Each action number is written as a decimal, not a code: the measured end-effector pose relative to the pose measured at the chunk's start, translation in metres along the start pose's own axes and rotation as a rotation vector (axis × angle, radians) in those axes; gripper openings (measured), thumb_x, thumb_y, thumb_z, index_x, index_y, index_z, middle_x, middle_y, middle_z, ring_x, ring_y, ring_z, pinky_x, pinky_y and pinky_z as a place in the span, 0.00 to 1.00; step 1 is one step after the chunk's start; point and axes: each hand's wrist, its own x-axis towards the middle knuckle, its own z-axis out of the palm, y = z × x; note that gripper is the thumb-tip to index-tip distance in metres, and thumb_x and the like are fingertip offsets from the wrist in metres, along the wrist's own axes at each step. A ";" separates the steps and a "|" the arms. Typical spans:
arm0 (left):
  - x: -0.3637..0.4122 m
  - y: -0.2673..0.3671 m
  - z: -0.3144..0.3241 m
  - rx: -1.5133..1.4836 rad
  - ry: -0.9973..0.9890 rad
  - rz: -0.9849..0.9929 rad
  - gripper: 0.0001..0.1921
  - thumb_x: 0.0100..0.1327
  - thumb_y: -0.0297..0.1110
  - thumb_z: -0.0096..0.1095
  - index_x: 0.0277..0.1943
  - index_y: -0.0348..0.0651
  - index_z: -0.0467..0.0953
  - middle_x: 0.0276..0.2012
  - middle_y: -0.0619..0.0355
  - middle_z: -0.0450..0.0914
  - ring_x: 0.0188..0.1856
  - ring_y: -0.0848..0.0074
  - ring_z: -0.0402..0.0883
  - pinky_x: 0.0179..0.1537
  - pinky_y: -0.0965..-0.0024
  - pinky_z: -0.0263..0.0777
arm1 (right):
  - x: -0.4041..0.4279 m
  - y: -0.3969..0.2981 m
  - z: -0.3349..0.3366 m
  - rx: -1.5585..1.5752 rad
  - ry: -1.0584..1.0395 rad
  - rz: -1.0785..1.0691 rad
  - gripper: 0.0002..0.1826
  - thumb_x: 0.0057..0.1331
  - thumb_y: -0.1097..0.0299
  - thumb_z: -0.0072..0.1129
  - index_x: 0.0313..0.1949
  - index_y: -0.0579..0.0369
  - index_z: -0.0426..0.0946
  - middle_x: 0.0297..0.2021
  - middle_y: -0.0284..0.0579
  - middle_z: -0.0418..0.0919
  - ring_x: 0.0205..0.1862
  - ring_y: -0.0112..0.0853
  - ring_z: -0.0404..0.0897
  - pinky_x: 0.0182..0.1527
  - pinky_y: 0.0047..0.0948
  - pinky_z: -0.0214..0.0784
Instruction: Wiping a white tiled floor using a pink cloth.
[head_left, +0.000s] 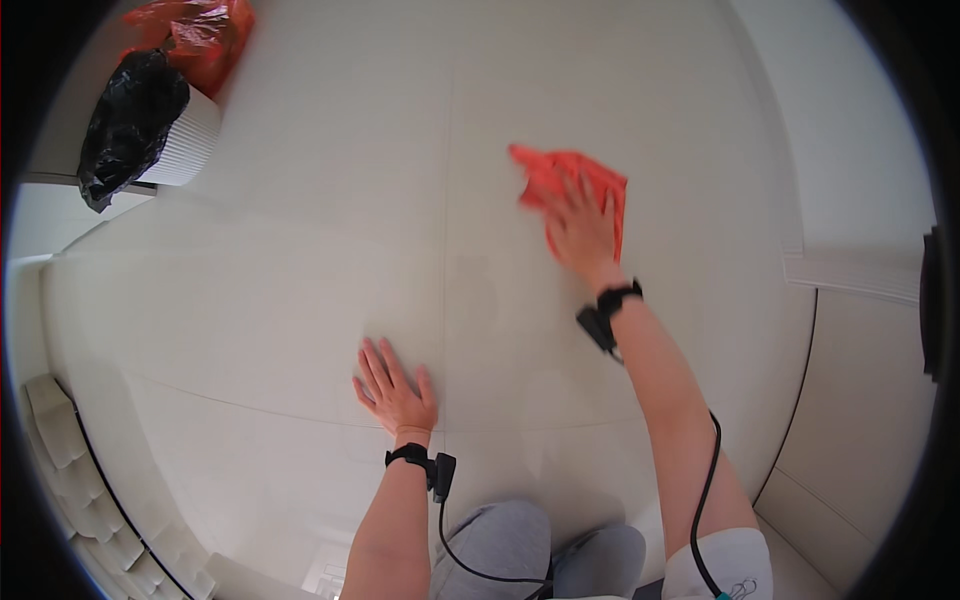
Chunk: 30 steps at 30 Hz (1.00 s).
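Note:
A red cloth (604, 180) lies crumpled on the pale tiled floor (337, 247), ahead and to the right of my knees. Pressed down over it with fingers spread, my right hand (583, 229) holds the cloth against the tile; cloth and fingertips look blurred. My left hand (397, 394) rests palm down on the bare floor, fingers apart, beside a tile joint. It holds nothing. Each wrist wears a black strap with a small black device, the left one (442, 476) and the right one (596, 328), and cables run from them.
At the far left stands a white ribbed bin (187, 142) with a black plastic liner (131, 120), near a red plastic bag (210, 41). White panels (862, 360) border the floor on the right. A beige padded piece of furniture (82, 480) is at lower left. My knees (502, 540) are at the bottom.

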 end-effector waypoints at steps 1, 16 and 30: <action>-0.001 0.002 0.001 -0.021 -0.029 0.002 0.36 0.67 0.49 0.44 0.75 0.46 0.48 0.76 0.52 0.45 0.76 0.61 0.44 0.71 0.48 0.35 | 0.029 0.008 0.004 0.053 -0.008 0.106 0.26 0.71 0.51 0.41 0.68 0.25 0.60 0.73 0.34 0.52 0.75 0.41 0.46 0.69 0.65 0.36; 0.000 0.006 -0.005 -0.017 -0.082 -0.024 0.38 0.65 0.50 0.47 0.74 0.46 0.49 0.75 0.51 0.45 0.76 0.61 0.46 0.71 0.46 0.37 | -0.214 -0.106 -0.024 0.309 -0.167 -0.376 0.14 0.62 0.54 0.55 0.47 0.35 0.79 0.69 0.37 0.61 0.72 0.46 0.55 0.66 0.69 0.42; -0.003 0.002 -0.005 -0.044 -0.089 -0.034 0.37 0.65 0.52 0.47 0.74 0.47 0.51 0.75 0.51 0.47 0.75 0.61 0.48 0.71 0.44 0.36 | 0.098 -0.146 0.009 0.183 0.070 -0.221 0.25 0.69 0.53 0.44 0.66 0.26 0.63 0.70 0.33 0.58 0.72 0.39 0.53 0.69 0.61 0.41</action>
